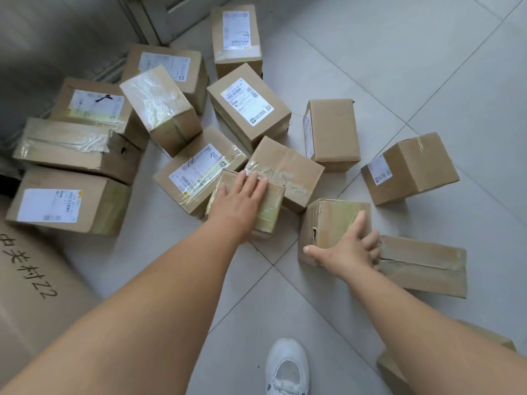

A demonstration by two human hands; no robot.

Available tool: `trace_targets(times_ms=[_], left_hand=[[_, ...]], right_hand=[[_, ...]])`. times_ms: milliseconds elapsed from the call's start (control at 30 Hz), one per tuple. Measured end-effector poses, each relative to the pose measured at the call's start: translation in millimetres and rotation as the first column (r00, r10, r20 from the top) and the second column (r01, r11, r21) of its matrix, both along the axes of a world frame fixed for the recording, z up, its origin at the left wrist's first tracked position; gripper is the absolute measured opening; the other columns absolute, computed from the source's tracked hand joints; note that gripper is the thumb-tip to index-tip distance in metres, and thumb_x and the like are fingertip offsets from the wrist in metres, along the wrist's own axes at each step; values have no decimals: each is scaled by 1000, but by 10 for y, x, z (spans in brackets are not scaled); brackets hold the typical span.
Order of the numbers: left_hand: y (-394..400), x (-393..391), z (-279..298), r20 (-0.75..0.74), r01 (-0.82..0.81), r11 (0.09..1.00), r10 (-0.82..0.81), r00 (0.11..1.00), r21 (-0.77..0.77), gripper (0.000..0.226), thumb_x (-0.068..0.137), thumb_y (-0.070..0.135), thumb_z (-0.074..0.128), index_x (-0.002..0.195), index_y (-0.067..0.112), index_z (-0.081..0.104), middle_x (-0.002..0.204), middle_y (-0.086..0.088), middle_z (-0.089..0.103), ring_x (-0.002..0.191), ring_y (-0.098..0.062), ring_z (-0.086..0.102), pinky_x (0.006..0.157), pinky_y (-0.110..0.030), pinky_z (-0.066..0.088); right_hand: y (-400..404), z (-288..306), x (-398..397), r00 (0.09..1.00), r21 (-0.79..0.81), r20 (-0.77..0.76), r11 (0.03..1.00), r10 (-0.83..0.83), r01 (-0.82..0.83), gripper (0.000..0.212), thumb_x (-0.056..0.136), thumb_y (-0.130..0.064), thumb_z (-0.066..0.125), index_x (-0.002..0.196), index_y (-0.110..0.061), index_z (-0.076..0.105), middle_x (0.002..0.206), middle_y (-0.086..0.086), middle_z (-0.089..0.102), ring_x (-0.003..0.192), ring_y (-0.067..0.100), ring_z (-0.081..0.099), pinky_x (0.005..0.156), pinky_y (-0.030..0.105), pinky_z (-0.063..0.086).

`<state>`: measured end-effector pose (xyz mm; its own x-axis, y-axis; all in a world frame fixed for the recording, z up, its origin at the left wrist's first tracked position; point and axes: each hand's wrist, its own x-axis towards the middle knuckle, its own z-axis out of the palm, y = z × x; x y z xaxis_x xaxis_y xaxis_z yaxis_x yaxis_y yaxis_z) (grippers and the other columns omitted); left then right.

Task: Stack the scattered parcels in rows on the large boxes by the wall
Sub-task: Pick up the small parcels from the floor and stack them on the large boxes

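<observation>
Head view: left hand (239, 199) flat, fingers spread, pressing palm-down on top of small taped parcel (266, 209). Right hand (349, 246) open too, thumb out, fingers curled over far edge of torn parcel (328, 223), just right of taped parcel. Flat parcel (425, 263) touching torn one, further right. Labelled parcel (196, 172) wedged against taped parcel's left side. More parcels scattered beyond on tiled floor (399, 67). Large box (34, 280) far left of taped parcel. White shoe (286, 369) nearest camera.
</observation>
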<state>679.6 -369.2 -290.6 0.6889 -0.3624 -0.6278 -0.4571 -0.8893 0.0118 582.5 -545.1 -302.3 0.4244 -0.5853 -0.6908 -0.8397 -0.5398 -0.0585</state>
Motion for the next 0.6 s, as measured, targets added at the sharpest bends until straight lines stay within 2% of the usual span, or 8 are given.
trace_targets(times_ms=[133,233,367,600], left_hand=[[-41,46,-47,56,75,996,-77,995,39,103,86,19,63,151,14,-16,159,-7,-7,147,-28,-8,118,-46,8],[2,17,-52,44,47,999,-48,998,20,96,88,15,59,152,11,-12,160,-8,-7,148,-25,-9,118,-49,8],[244,-144,87,127,-42,997,49,991,-57,102,78,24,69,150,13,-2,156,-6,10,146,-24,7,114,-46,16],[734,-418,886,173,-264,949,293,940,-171,105,76,31,69,150,17,-5,155,-2,10,145,-22,7,116,-42,11]], right_hand=[[17,-51,9,1000,-55,11,998,16,-15,132,64,-52,79,145,-31,-23,146,13,3,130,36,22,103,52,29],[23,-5,5,998,-78,41,996,47,-44,128,65,-47,77,145,-31,-21,140,11,11,126,35,25,100,51,33],[101,190,-45,992,-84,77,992,95,-89,126,63,-43,78,145,-33,-17,139,9,16,126,33,25,98,53,32],[589,935,-60,972,-44,131,981,193,-189,127,62,-41,80,147,-32,-13,148,7,12,135,32,19,103,53,27]])
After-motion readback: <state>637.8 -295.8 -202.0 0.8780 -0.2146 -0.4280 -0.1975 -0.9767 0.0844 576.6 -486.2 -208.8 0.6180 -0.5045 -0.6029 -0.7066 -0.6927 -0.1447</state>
